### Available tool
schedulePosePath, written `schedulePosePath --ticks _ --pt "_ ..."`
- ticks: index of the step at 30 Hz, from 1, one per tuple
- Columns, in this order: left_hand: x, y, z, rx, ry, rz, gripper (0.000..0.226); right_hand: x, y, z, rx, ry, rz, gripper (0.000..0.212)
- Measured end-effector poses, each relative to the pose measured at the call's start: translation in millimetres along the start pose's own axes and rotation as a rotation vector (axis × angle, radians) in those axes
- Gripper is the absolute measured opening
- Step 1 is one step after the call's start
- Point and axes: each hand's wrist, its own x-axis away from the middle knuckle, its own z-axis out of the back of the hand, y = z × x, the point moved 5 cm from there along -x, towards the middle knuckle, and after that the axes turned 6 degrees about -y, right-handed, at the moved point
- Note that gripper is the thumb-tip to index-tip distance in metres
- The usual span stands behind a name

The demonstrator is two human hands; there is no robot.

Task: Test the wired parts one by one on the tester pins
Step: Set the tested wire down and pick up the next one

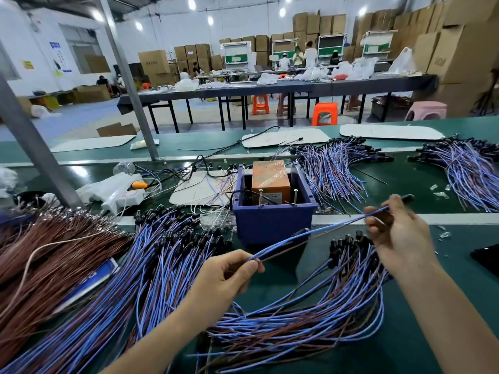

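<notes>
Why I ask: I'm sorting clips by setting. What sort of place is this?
Most likely a factory floor for wire assembly: heaps of blue-and-brown wired parts lie on a green conveyor line, a blue tester box stands in front, and stacked cardboard cartons fill the back.

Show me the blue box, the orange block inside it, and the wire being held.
blue box point(272, 228): head view, on its front wall.
orange block point(270, 182): head view, on its wrapped orange face.
held wire point(340, 223): head view, on its raised middle stretch.

Single head-worn wide-angle view, facing forward and down over green bench point(459, 247). Bench close under lens; blue box point(272, 228) at 12 o'clock; workshop hall point(172, 31) far behind.
</notes>
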Motion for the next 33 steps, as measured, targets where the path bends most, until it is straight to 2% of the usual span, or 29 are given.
schedulePosePath --ticks 3,6,10,16,21,26,28,30,33 --pt "8.6 -2.2 17.9 0.03 0.074 0.046 0.019 -11.4 -15.1 23.4 -0.039 0.107 0.041 0.027" --pt "14.8 -4.6 30.8 0.092 0.15 0.08 0.02 -17.9 -18.8 37.3 -0.029 0.141 0.017 0.029" --pt "13.6 -3.1 32.8 0.207 0.252 0.095 0.022 -16.7 -1.9 30.0 -0.061 0.054 -0.09 0.031" --pt "8.1 -12.4 35.0 0.595 0.375 0.196 0.017 -6.1 26.5 16.6 -0.091 -0.097 -0.304 0.029" --pt "4.7 -20.7 38.7 0.794 0.461 0.268 0.015 -3.5 32.4 17.6 -0.117 -0.08 -0.349 0.033" --pt "-0.2 -17.0 32.5 0.915 0.463 0.271 0.013 3.2 36.3 6.2 -0.084 -0.186 -0.417 0.028" --pt "-2.2 -13.6 31.3 0.952 0.459 0.264 0.016 5.7 39.2 5.9 -0.02 -0.215 -0.437 0.027" --pt "-5.0 -13.3 31.5 1.007 0.491 0.274 0.023 7.3 42.9 11.2 0.159 -0.206 -0.462 0.036" --pt "-9.6 -14.0 32.7 1.069 0.573 0.244 0.015 11.2 45.7 23.6 0.755 -0.185 -0.52 0.063"
